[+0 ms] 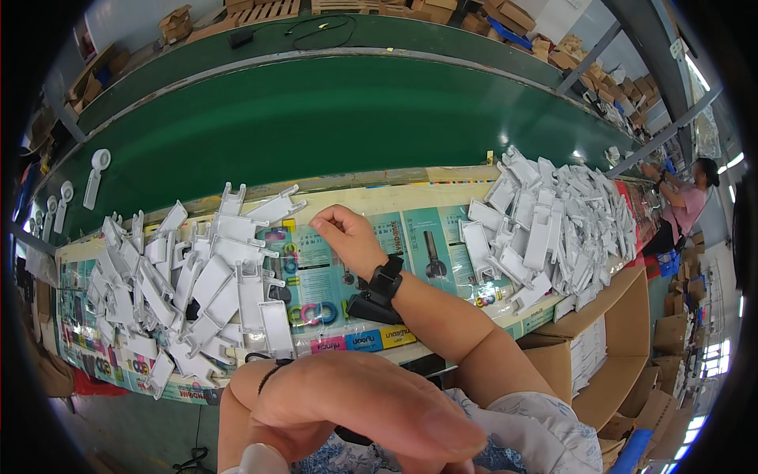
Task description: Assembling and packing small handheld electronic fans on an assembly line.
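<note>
My right hand [349, 237] is over the middle of the bench with its fingers loosely curled and nothing visible in them. A black strap device [380, 289] sits on that wrist. Very near the camera, my left hand [355, 403] fills the lower middle, its thumb stretched to the right; its other fingers are mostly hidden. To the left lies a heap of white plastic casing parts [212, 280], long and channel-shaped, some with pronged ends. Another heap of similar white parts [541, 229] is piled on the right. Printed sheets [379, 229] cover the bench beneath them.
Beyond the bench runs a green conveyor belt [316, 118]; white ring-headed parts [96, 178] lie at its left. An open cardboard box [628, 332] with white pieces inside stands at my right. Another person [685, 197] sits farther right. Cartons [505, 16] line the far side.
</note>
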